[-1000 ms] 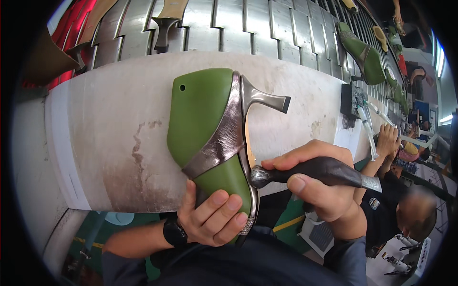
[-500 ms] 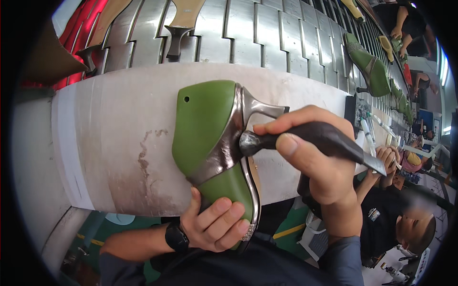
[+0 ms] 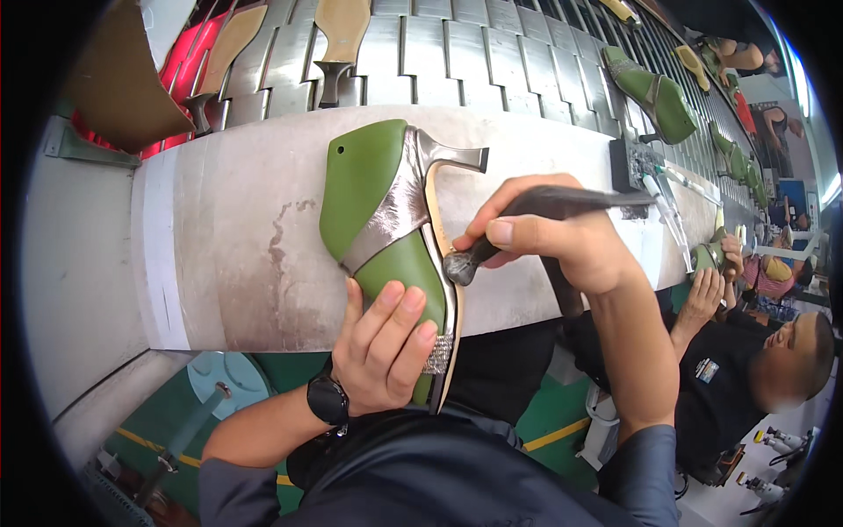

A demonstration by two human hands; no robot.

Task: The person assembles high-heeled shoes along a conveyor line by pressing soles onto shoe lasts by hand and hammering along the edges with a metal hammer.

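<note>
Plainly, from the head view, the main risk sits between the two hands. Just right of the left hand's fingertips, the rounded, worn metal face of a dark, curved hammer-like tool (image 3: 553,204) is at or right beside the tan sole edge (image 3: 433,200) of a shiny pewter-coloured strappy high-heeled shoe (image 3: 399,206) on a smooth green plastic last (image 3: 364,180); actual contact cannot be told. The right hand (image 3: 566,237) pinches the tool between thumb and fingers. The left hand (image 3: 378,351) clasps the front of the last, its fingers slightly apart and curled over it.

If the face glanced off that narrow edge, it could dent or scratch the metallic strap, or strike the left fingers. A loose pinch or a tilted face would cause that. The shoe lies on its side, heel end above the pale, stained worktop (image 3: 237,220) beyond the left hand, toe projecting past the near edge below it. With so much unsupported, a firm press could pivot the shoe should the left grip slacken. The sparkling stone band (image 3: 443,354) beside the left fingers might lose stones if rubbed or hit. Right of the right hand, the tool's thin tail points toward slim clear syringes (image 3: 669,220); a wide backswing could knock them.
</note>
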